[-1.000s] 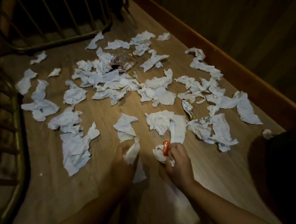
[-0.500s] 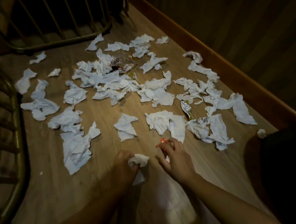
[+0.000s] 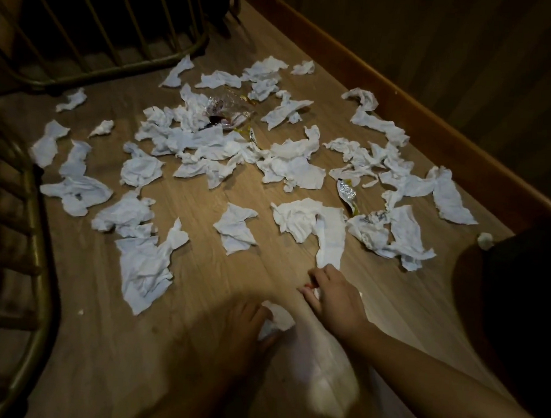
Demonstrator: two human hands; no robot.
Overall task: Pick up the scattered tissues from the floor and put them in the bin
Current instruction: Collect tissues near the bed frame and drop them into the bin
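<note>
Several crumpled white tissues [image 3: 284, 163] lie scattered over the wooden floor [image 3: 202, 210]. My left hand [image 3: 248, 321] is low in the middle and grips a balled tissue [image 3: 276, 318]. My right hand [image 3: 334, 302] is just to its right, fingers curled round small white tissue scraps [image 3: 316, 292]. Its fingertips sit at the near end of a long tissue strip [image 3: 330, 242]. A pale translucent bag [image 3: 324, 382] lies blurred beneath both forearms. A large dark shape [image 3: 522, 291] fills the right edge; whether it is the bin I cannot tell.
Curved metal railings [image 3: 36, 257] stand along the left and far left. A wooden skirting board [image 3: 436, 122] runs along the right wall. Foil wrappers [image 3: 347, 194] and clear plastic wrapping [image 3: 229, 107] lie among the tissues.
My right hand moved forward to the near end of the long tissue strip, and the red wrapper it held no longer shows. My left hand drew back with its tissue balled up.
</note>
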